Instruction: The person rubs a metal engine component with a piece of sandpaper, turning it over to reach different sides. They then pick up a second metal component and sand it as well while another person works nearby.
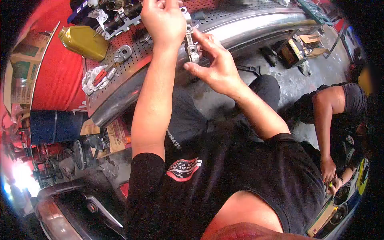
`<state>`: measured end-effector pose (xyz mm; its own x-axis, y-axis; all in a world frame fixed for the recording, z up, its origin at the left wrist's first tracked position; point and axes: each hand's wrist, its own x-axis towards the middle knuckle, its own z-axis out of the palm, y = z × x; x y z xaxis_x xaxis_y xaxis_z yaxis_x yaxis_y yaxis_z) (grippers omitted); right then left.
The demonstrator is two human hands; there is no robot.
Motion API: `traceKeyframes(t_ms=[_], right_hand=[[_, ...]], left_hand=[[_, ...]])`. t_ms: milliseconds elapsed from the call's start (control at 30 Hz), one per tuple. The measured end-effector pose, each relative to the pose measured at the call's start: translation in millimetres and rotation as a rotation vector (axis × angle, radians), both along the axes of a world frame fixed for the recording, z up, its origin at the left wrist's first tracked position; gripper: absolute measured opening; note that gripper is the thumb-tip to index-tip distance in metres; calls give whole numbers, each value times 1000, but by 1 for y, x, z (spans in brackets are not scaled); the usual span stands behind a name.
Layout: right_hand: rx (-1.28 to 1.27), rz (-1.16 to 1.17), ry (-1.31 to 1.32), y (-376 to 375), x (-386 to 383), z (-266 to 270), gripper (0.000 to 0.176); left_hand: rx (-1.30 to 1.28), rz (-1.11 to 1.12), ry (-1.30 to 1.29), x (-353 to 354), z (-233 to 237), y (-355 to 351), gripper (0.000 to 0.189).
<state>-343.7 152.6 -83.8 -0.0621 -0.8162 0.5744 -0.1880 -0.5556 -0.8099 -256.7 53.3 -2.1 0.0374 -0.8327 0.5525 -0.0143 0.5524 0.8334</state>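
A long, silvery engine part (193, 50) with round bolt holes is held up in front of me, over the near edge of the bench. My left hand (165, 24) is closed at its upper end, with the fingertips partly cut off by the top of the view. Lower down, my right hand (218, 64) is closed around the part, its thumb near the bottom end and its fingers along the right side. Left of my hands, a larger metal engine assembly (122, 22) with round shafts lies on the perforated bench top (138, 50).
A gold oil bottle (84, 42), a round-headed metal piece (123, 53) and red-handled pliers (100, 77) on a white rag lie at the bench's left. A battery-like box (296, 52) stands on the floor. Another person's hand (329, 170) works at the right. A blue drum (56, 127) stands left.
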Motion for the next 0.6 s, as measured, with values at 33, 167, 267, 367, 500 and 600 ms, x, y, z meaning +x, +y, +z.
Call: traceKeyframes(t_ms=[33, 167, 267, 367, 500, 600], right_hand=[[10, 1, -25, -2, 0, -2, 77], [162, 172, -466, -9, 1, 1, 62], [493, 439, -913, -14, -21, 15, 54], [564, 743, -1105, -31, -48, -1, 39], [628, 1039, -1224, -45, -49, -24, 24], [640, 1162, -1295, -45, -47, -29, 13]], left_hand=[[-11, -17, 10, 1, -1, 0, 29], [-82, -121, 16, 4, -11, 0, 31], [-331, -79, -199, 26, -25, 9, 30], [-555, 51, -588, 49, -36, 17, 31], [-607, -78, -737, 45, -46, 11, 38], [-635, -98, -858, 42, -53, -6, 41]])
